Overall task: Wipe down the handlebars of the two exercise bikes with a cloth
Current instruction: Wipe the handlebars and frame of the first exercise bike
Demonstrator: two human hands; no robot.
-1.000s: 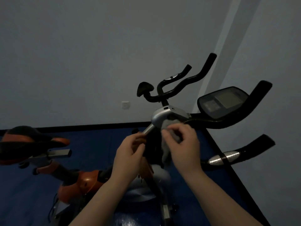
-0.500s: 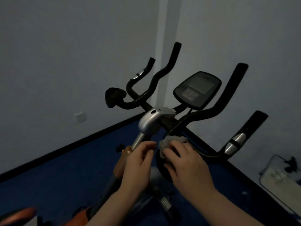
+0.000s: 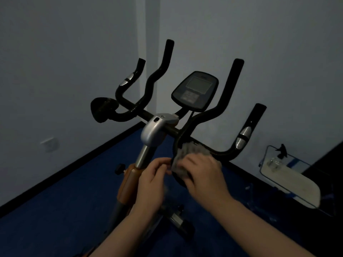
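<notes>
Console [image 3: 194, 90] writing blurred, unreadable.

Counted in view: one exercise bike [image 3: 148, 138]; four upright black handlebar prongs [image 3: 234, 80]; one console [image 3: 194, 90]; one grey cloth [image 3: 182, 160]; two hands, left hand [image 3: 151, 184], right hand [image 3: 206, 177]; one wall socket [image 3: 49, 144]; one mirror [image 3: 289, 176].
</notes>
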